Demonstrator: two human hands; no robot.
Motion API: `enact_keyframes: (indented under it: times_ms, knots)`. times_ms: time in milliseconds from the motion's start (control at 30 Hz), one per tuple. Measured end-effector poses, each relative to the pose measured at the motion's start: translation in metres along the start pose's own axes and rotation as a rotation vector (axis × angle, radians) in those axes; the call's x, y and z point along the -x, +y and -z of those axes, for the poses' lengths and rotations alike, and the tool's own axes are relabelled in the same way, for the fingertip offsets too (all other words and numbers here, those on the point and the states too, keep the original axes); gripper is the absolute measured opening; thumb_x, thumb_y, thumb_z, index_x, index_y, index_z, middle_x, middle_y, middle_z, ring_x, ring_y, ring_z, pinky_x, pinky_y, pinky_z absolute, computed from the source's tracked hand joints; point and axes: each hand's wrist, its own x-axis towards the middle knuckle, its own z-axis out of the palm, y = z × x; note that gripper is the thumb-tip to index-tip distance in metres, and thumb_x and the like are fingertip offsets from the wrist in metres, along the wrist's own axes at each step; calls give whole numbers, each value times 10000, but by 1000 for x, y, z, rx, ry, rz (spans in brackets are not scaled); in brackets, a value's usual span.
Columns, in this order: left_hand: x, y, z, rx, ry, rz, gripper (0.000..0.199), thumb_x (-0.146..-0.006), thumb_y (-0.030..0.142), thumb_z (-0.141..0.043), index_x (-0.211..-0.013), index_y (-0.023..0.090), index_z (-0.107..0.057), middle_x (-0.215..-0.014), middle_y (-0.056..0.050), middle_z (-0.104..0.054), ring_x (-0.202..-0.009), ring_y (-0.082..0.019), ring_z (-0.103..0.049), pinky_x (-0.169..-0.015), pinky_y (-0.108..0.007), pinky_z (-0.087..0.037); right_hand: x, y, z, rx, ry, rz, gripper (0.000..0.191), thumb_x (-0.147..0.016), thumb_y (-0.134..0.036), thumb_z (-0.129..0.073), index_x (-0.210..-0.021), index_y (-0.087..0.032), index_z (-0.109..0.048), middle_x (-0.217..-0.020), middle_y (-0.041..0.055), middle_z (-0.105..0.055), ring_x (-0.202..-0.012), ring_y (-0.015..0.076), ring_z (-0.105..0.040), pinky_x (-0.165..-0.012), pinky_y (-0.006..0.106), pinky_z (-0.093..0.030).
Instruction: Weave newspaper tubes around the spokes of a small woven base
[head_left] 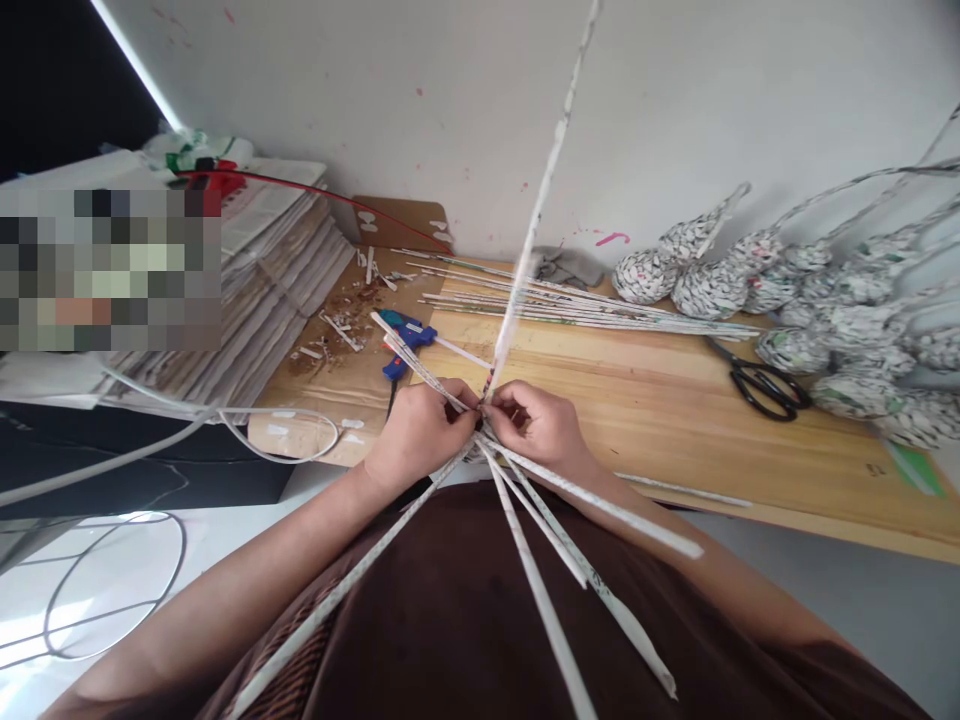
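My left hand (426, 425) and my right hand (541, 425) meet in front of my body, fingers pinched close together. Between them is the crossing point of several rolled paper strips (529, 580), whitish with printed flecks. Some strips fan down over my dark apron, and a pair sticks out to the upper left past my left hand. One long paper strip (544, 185) rises from my right fingertips up past the top of the view. The woven centre is mostly hidden by my fingers.
A blue glue gun (411, 338) lies beyond my left hand. Loose paper rolls (592, 308) stretch along the back of the wooden table (660, 430). Black scissors (765, 388) and several woven paper gourd shapes (712, 290) lie right. A newspaper stack (277, 265) stands left.
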Motion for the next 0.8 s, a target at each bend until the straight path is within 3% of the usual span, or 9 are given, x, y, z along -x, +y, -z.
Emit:
enact_keyframes:
  times_ms: [100, 267, 467, 600, 700, 800]
  knots:
    - [1, -3, -2, 82, 37, -63, 97, -779, 167, -632, -750, 180, -723, -707, 0, -734, -614, -134, -651, -586, -229, -466, -2, 1, 4, -178, -24, -175, 88, -830, -286, -661, -851, -207, -630, -758, 20, -716, -655, 154, -665, -591, 246, -503]
    - [1, -9, -7, 185, 77, -189, 94, -809, 154, -647, -768, 172, -730, -785, -38, -758, -747, -164, -706, -695, -253, -534, -9, 5, 10, -345, -55, -337, 211, -764, -332, -716, -727, -207, -550, -650, 2, -667, -586, 152, -630, -539, 249, -477]
    - [2, -4, -6, 164, 44, -248, 138, -825, 89, -625, -800, 174, -732, -818, -39, -760, -776, -159, -714, -730, -245, -541, -11, 6, 10, -447, -77, -348, 249, -749, -388, -736, -738, -190, -586, -649, 11, -674, -585, 143, -628, -545, 242, -476]
    - [0, -3, 1, 67, -45, -375, 195, -854, 63, -583, -823, 181, -735, -847, -39, -755, -804, -158, -703, -780, -255, -531, -11, 8, 10, -464, -63, -341, 263, -738, -387, -756, -731, -189, -582, -644, 0, -666, -570, 134, -620, -545, 241, -481]
    - [-4, -5, 5, -2, -161, -509, 214, -915, 113, -544, -887, 193, -741, -900, -51, -754, -893, -175, -692, -843, -280, -522, -11, 11, 10, -460, -32, -348, 283, -726, -385, -784, -714, -187, -582, -622, -7, -653, -553, 127, -606, -520, 229, -463]
    - [-6, -9, 3, 30, -169, -548, 221, -957, 191, -527, -921, 203, -746, -960, -67, -754, -939, -181, -682, -854, -287, -526, -11, 14, 9, -520, -23, -383, 314, -707, -399, -819, -714, -186, -587, -596, -16, -643, -517, 119, -587, -484, 219, -446]
